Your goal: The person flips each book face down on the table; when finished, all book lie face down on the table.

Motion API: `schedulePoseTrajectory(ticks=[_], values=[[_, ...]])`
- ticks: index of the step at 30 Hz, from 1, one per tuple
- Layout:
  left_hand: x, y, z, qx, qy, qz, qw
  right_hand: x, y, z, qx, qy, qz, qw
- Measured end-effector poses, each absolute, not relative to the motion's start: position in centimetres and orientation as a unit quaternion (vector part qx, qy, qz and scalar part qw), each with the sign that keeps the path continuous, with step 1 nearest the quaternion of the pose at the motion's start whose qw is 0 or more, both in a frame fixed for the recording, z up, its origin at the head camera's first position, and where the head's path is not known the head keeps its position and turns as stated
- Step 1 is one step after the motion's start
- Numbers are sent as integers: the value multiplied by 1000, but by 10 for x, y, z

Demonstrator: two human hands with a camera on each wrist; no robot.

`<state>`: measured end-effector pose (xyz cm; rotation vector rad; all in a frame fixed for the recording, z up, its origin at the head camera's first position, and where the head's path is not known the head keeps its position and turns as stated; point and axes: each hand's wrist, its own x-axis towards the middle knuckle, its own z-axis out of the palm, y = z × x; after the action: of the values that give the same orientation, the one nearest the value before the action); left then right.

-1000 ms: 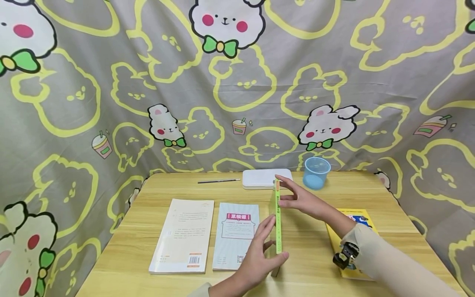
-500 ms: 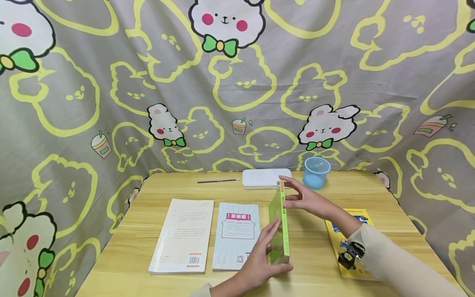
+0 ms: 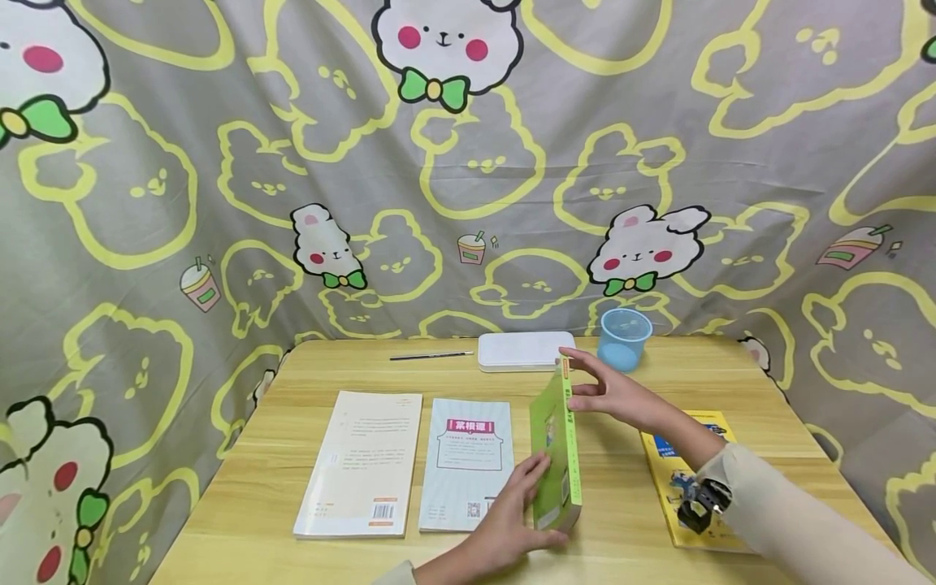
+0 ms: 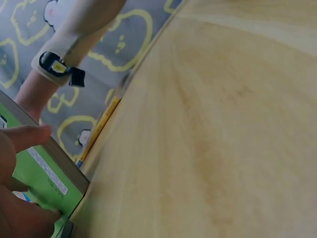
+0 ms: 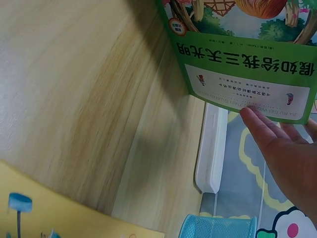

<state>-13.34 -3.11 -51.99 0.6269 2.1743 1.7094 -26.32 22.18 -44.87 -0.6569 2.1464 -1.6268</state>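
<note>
Green book [image 3: 556, 414] up on edge, three others flat

So that one's titled 假如给我三天光明, and it's spine-up between the pale-blue paperback [image 3: 464, 496] and the yellow book [image 3: 669, 471]. Right hand [image 3: 621, 398] pinches the far end, thumb against fingers. Left hand [image 3: 512, 512] is spread loosely against the cover and near end, not clamped. Can't tell if the bottom edge touches the table [image 3: 241, 504]. Progress-wise I'd say mid-handling: cream paperback [image 3: 361, 455] and the other two lie flat, while this one isn't laid down or let go yet.
</note>
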Motion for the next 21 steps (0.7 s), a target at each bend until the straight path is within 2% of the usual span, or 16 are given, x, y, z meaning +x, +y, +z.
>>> schedulePoseTrajectory(ticks=[9, 21], values=[[-134, -28, -523, 210, 783, 564, 158, -261, 232, -453, -226, 766, -574, 181], [-132, -25, -521, 212, 845, 471, 138, -260, 246, -460, -226, 774, -566, 174]])
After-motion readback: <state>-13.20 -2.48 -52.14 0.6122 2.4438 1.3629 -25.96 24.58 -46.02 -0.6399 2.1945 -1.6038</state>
